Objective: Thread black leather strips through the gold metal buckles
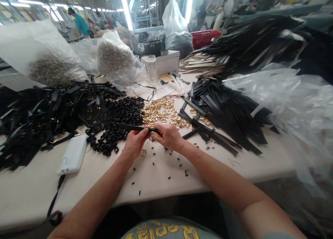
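A black strap [131, 127] is held level above the table between both hands. My left hand [135, 141] pinches it between thumb and fingers, with one end sticking out to the left. My right hand [168, 136] closes round the other end, and its fingers hide that part. Just beyond the hands spreads a pile of gold buckles [162, 108]. To its left is a heap of small black loops [122, 114]. One loose gold buckle [143, 153] lies beside my left wrist. Several small black bits [153, 163] are scattered on the table near me.
Flat black straps [221, 107] are piled at the right, buckled straps [52, 110] at the left. A white power bank [73, 154] with a cable, eyeglasses [148, 93], a glass [151, 68], plastic bags [114, 55] and a plastic sheet [293, 100] also lie about.
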Tool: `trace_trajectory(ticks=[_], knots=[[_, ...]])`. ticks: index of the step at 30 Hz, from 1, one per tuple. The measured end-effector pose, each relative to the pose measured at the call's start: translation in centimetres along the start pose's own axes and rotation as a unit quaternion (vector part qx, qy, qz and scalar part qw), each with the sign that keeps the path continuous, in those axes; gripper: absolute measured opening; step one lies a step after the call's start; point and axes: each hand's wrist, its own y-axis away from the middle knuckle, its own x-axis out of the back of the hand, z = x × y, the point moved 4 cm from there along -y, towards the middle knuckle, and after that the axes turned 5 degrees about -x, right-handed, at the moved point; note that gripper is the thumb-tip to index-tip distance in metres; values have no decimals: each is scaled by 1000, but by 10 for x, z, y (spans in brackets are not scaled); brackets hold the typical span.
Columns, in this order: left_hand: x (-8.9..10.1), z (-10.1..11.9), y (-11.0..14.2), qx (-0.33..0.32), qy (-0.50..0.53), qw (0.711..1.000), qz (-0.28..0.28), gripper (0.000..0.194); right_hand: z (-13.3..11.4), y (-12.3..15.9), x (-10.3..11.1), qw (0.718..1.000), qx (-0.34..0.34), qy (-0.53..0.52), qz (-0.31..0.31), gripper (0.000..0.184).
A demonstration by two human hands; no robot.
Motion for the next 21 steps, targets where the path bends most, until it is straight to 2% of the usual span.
trace_trajectory(ticks=[5,11,14,17,20,21], knots=[[1,-2,1,5,6,1000,8,40,2,0,-3,998,-1,-61,-13,17],[-3,6,-1,-28,-36,999,0,34,11,-4,-7,990,-26,-134,-46,19],[1,9,-6,-4,16,999,33,28,15,-4,-6,983,-32,-171,-63,31],[9,14,-10,32,81,993,79,17,23,-3,-2,985,-41,-162,-41,44],[20,24,-15,51,140,982,115,2,31,-3,-1,989,-48,-137,-35,46],[25,30,-17,52,159,978,123,4,32,-3,-1,989,-48,-132,-38,45]])
